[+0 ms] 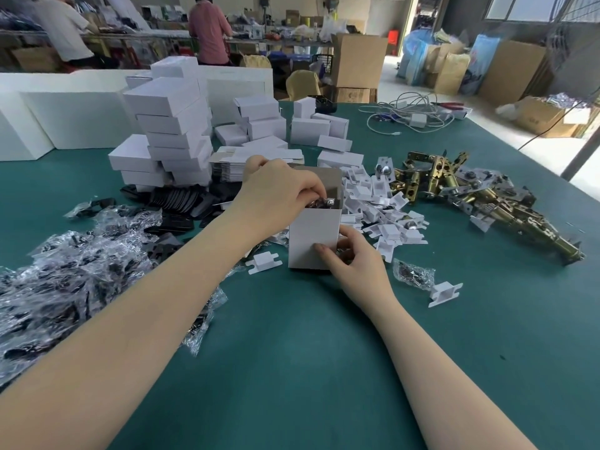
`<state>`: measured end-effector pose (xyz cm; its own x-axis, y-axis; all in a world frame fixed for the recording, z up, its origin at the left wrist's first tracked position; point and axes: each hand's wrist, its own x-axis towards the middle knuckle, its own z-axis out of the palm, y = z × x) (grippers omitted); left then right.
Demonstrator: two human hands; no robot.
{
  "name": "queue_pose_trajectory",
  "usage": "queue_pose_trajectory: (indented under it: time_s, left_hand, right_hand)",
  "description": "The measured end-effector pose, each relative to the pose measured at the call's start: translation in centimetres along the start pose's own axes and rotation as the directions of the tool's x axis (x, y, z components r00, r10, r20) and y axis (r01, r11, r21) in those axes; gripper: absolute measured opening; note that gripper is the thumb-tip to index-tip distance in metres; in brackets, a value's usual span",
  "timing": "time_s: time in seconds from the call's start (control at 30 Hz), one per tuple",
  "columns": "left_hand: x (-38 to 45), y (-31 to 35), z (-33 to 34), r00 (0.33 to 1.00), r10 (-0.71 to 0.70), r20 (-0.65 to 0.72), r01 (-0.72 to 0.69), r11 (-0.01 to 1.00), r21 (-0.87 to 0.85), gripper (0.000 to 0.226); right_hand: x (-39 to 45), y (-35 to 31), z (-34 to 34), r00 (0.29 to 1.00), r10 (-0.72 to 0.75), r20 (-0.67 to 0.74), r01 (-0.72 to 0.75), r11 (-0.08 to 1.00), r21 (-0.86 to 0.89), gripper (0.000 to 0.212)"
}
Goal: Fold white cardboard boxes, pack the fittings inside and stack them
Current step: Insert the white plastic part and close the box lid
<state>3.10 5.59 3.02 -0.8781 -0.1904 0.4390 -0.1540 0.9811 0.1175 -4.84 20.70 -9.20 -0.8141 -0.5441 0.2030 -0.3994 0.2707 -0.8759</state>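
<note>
**Packing a bagged fitting into an upright white box**

Pinching a crinkled plastic bag of dark fittings (319,202), the left hand (279,193) works at the open mouth of the white box (313,237), fingers curled over the rim. The right hand (352,254) grips the box's lower right corner, thumb on the front face, with something dark and glossy under the fingers; what it is cannot be told.

The box stands upright on the counter (324,352), centre of view. It looks light, thin-walled and easily dented: hold it at corners and edges, not mid-panel. The bag appears slippery and limp, its contents small but dense, so it is best held by the bulk.

Outward: loose bagged fittings (81,271) at 9 o'clock, stacked boxes (172,125) at 11, white inserts (383,209) at 2, brass latches (487,196) at 3.
</note>
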Motion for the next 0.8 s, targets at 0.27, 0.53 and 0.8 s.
queue_pose_trajectory:
  time_s: [0.27, 0.53, 0.8]
  left_hand:
    - [0.2, -0.1, 0.6, 1.000, -0.015, 0.026, 0.014, 0.999, 0.034, 0.024]
    - [-0.1, -0.5, 0.6, 0.996, -0.077, 0.048, 0.079, 0.996, -0.035, 0.029]
    - [-3.0, 0.4, 2.0, 0.992, 0.021, -0.127, -0.014, 0.998, 0.056, 0.044]
  right_hand:
    - [0.0, -0.1, 0.0, 1.000, 0.000, 0.001, 0.000, 1.000, -0.012, 0.041]
    - [0.0, -0.1, -0.1, 1.000, -0.007, 0.005, 0.007, 1.000, -0.017, 0.040]
    - [-0.1, -0.1, -0.1, 1.000, -0.007, 0.005, 0.007, 1.000, -0.030, 0.042]
